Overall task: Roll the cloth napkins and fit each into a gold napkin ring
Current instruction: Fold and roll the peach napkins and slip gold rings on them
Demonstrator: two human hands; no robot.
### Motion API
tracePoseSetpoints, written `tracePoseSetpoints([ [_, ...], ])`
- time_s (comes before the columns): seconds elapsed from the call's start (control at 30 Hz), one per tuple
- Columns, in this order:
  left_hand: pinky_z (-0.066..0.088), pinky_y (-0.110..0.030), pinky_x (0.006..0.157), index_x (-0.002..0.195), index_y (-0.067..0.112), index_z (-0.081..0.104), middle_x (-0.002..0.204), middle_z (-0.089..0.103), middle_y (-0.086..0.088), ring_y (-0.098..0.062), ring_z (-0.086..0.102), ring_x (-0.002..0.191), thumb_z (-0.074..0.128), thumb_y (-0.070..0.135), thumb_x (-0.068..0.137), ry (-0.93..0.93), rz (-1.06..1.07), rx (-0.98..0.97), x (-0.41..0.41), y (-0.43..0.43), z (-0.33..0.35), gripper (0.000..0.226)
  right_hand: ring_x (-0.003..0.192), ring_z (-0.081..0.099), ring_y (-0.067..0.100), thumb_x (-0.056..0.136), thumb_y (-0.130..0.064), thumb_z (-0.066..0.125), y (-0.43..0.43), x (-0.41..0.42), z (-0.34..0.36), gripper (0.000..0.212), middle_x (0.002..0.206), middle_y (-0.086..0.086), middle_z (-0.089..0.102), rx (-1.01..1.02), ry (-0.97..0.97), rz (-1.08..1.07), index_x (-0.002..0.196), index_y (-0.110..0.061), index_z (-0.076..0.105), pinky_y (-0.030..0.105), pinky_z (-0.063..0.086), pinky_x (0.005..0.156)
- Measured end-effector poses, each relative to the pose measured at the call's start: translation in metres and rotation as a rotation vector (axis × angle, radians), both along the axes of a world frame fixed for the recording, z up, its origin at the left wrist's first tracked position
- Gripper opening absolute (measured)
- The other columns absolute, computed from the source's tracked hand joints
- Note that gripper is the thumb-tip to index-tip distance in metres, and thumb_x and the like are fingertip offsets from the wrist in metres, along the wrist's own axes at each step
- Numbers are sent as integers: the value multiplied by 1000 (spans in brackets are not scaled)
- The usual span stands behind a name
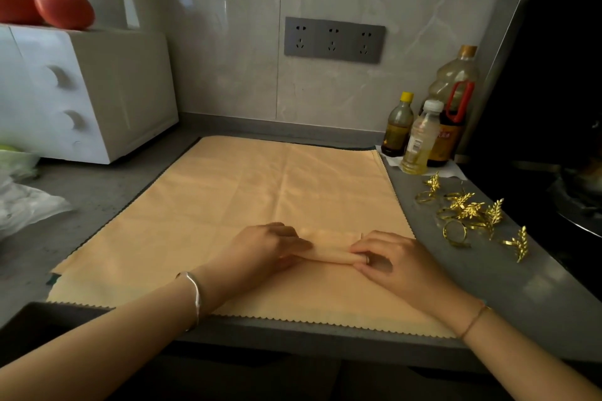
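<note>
A peach cloth napkin lies spread flat on the grey counter, its zigzag edge along the counter's front. On top of it, near the front, a small rolled peach napkin lies crosswise. My left hand grips the roll's left end with curled fingers. My right hand grips its right end, fingers curled round it. Several gold leaf-shaped napkin rings lie in a loose heap on the counter to the right of the cloth, apart from both hands.
A white microwave stands at the back left with tomatoes and a white bucket on top. Three bottles stand at the back right. A dark stove with a pan is at the far right. Plastic bags lie at the left.
</note>
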State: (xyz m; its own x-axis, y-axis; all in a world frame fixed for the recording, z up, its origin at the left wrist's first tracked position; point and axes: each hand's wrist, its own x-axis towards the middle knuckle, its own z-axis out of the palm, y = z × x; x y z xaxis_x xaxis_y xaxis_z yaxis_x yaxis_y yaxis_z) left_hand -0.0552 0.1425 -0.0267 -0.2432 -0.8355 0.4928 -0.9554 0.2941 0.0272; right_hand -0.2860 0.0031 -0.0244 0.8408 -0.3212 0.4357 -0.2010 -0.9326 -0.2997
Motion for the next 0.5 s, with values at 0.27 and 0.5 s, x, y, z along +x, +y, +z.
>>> tracePoseSetpoints([
  [0.27,52,-18,81,103,29,70,98,69,17,1,63,87,66,28,84,555,104,242,11,-11,14,19,83,62,-3,82,-13,70,-6,13,6,21,90,-14,70,543,-153,-140,90,-33,68,10,47,72],
  [0.5,49,-15,83,102,31,69,106,67,15,-4,62,97,65,25,85,799,69,323,17,-22,16,18,62,56,3,80,-8,70,-10,21,16,11,83,1,69,980,-210,-206,88,-15,72,13,42,48],
])
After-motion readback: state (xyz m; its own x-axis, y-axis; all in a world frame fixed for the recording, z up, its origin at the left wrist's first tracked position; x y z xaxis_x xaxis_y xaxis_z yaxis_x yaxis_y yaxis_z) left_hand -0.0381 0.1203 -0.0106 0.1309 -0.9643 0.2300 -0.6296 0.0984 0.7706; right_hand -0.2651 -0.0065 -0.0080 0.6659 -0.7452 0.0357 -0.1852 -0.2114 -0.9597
